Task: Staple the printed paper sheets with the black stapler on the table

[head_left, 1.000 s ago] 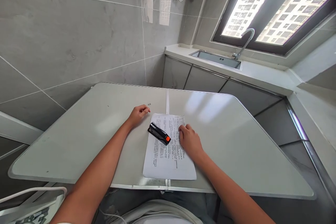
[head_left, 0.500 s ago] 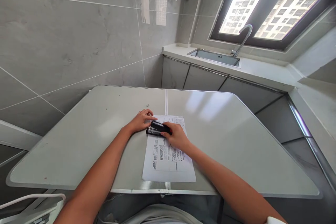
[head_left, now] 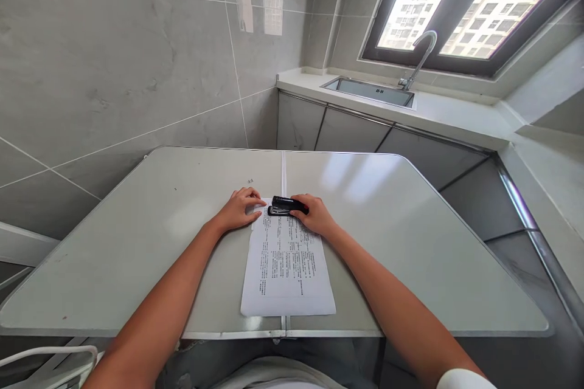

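Note:
A printed white paper [head_left: 287, 292] lies over the seam at the near middle of the table. My right hand [head_left: 314, 213] is closed round the rear end of a black stapler [head_left: 285, 205], whose front points left. The stapler's upper arm and base are apart at the front, and it covers part of the paper's far end. My left hand [head_left: 238, 209] rests at the paper's far left corner, thumb and index finger spread, the index fingertip touching the paper's edge. Its other fingers are partly curled.
The pale folding table [head_left: 374, 243] has a metal seam [head_left: 283, 173] down its middle. Small bits like staples [head_left: 250, 181] lie beyond my left hand. A tiled wall stands at the left; a counter with a sink [head_left: 369, 91] and faucet [head_left: 420, 58] is at the back right.
The stapler has moved right and away, off the paper's left edge, and now lies more level. My left thumb and index finger are further apart and clear of the stapler. The view has shifted slightly.

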`<state>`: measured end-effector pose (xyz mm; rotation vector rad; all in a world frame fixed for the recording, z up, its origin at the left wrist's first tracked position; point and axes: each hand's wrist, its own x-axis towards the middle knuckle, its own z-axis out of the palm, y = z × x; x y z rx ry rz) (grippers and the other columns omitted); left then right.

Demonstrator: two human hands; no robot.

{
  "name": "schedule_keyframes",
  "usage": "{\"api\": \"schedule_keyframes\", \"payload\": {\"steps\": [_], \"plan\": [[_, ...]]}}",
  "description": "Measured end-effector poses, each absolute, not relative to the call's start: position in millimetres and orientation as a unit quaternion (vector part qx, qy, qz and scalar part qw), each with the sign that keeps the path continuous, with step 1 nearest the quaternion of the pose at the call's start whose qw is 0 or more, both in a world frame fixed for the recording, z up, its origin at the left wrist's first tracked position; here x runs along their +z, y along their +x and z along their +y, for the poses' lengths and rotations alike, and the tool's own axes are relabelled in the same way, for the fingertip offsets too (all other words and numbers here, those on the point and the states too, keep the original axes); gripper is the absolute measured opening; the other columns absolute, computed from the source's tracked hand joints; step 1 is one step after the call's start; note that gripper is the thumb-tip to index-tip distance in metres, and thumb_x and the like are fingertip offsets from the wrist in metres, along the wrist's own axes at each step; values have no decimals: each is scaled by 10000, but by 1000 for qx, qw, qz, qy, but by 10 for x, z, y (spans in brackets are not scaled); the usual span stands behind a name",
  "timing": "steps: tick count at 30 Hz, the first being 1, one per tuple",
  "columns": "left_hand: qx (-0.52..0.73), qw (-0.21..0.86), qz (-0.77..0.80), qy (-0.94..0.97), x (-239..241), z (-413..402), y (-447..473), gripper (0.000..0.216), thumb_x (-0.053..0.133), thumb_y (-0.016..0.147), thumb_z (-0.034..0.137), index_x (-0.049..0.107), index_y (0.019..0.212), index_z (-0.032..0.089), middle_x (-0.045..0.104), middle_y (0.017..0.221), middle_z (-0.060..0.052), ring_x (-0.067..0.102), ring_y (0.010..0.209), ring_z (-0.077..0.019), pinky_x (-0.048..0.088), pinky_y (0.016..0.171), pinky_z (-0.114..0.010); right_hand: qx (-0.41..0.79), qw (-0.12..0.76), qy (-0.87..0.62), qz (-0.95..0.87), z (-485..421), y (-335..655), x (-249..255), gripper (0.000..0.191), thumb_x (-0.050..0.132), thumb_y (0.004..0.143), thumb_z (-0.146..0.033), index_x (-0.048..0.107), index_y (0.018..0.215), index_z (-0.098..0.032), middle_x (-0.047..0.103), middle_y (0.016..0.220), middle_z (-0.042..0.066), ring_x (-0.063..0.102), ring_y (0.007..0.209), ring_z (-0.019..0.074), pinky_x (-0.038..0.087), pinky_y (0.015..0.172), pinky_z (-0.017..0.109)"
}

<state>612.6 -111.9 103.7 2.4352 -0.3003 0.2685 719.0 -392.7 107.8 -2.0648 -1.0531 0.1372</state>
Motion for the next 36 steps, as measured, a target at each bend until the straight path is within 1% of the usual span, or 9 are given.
{"api": "schedule_keyframes", "payload": {"steps": [4,9,13,19,24,27,29,32,36], "plan": [[86,328,-130,932,1052,-1247,6138,351,729,876,398,751,1218,321,669,1212,-78,592,1150,-311,377,1029,-452,42,429,-806,-405,-4003,7228,1125,439,749,844,-291,663,1271,-236,718,1159,66,635,1034,220,499,930,374],[101,344,-103,928,976,-1327,6204,279,767,854,439,793,1089,291,726,1081,-77,632,1021,-291,418,952,-444,6,491,-774,-401,-4139,7294,1164,114,729,860,-297,746,947,-225,741,958,42,655,843,184,536,796,340],[87,411,-66,905,936,-1309,6243,268,822,797,452,820,1006,285,733,1012,-70,641,960,-274,472,865,-417,17,536,-749,-389,-4191,7349,1138,127,760,843,-354,783,795,-239,767,891,42,696,777,183,567,738,336],[81,429,-42,899,975,-1316,6253,301,847,757,495,825,951,266,628,1115,-71,582,1095,-270,478,950,-415,-4,535,-736,-414,-4212,7405,1027,167,824,813,-367,778,726,-232,771,888,40,711,745,186,579,748,341],[72,431,-48,898,981,-1312,6258,287,857,758,479,817,937,258,579,1118,-71,567,1050,-250,485,878,-380,-37,483,-745,-459,-4268,7380,1016,169,705,931,-330,746,799,-232,756,967,52,703,787,184,567,755,349],[68,412,-56,907,959,-1294,6262,274,859,765,466,800,923,250,589,1112,-61,572,1044,-244,457,942,-398,-51,478,-756,-444,-4236,7352,1046,116,728,918,-354,739,939,-241,745,1067,68,705,958,225,565,883,394],[65,393,-63,915,953,-1286,6260,282,862,764,465,789,931,250,597,1110,-55,571,1056,-246,431,984,-409,-48,491,-759,-425,-4152,7327,1047,286,777,877,-374,705,1123,-247,728,1157,81,680,1086,252,548,966,425],[65,375,-61,923,977,-1291,6245,295,848,781,476,775,952,248,606,1109,-53,570,1068,-252,411,993,-403,5,481,-762,-433,-3989,7278,1003,521,809,840,-376,623,1312,-260,712,1229,84,673,1128,256,556,965,421],[59,365,-64,927,1031,-1324,6202,347,809,824,483,727,1052,234,634,1110,-55,575,1073,-256,393,994,-400,35,447,-773,-449,-3894,7217,944,328,732,898,-324,678,1216,-271,758,1108,41,717,993,225,569,897,383]]}}
